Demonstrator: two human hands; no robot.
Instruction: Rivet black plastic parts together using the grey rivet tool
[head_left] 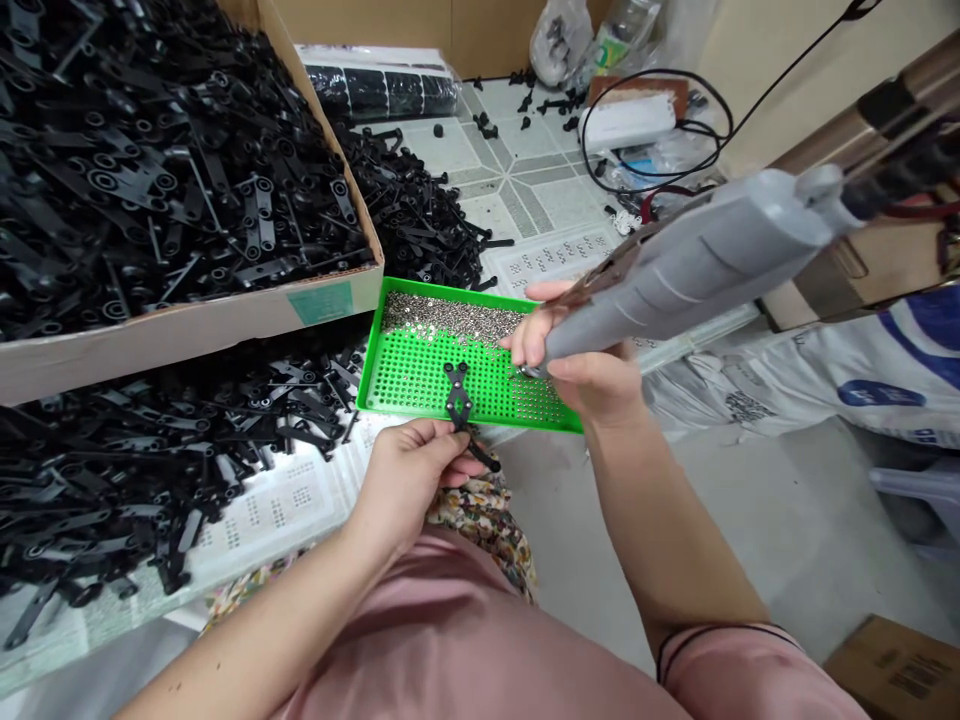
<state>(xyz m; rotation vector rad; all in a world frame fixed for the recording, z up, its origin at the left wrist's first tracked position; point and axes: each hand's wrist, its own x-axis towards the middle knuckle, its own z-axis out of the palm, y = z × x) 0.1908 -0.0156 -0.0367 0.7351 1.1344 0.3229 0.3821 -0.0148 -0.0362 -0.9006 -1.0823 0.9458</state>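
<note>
My left hand (416,470) is closed on a black hinged linkage (458,392), whose crossed arms stick up over the near edge of a green tray (442,412). Bright screw heads show at its joints, and one dark arm juts out past my fingers. My right hand (600,385) grips a grey power screwdriver (675,265), its nose pointing down and left above the tray's right side. The bit is mostly hidden by my fingers. Small silvery screws (450,318) lie heaped along the tray's far side, and others stand in rows in its holes at the right.
A cardboard box (315,300) heaped with black link parts (187,170) stands at the left. More loose black parts (247,450) cover the table before and behind it. A black cable (731,120) loops at the back right. White sacks (750,385) lie at the right.
</note>
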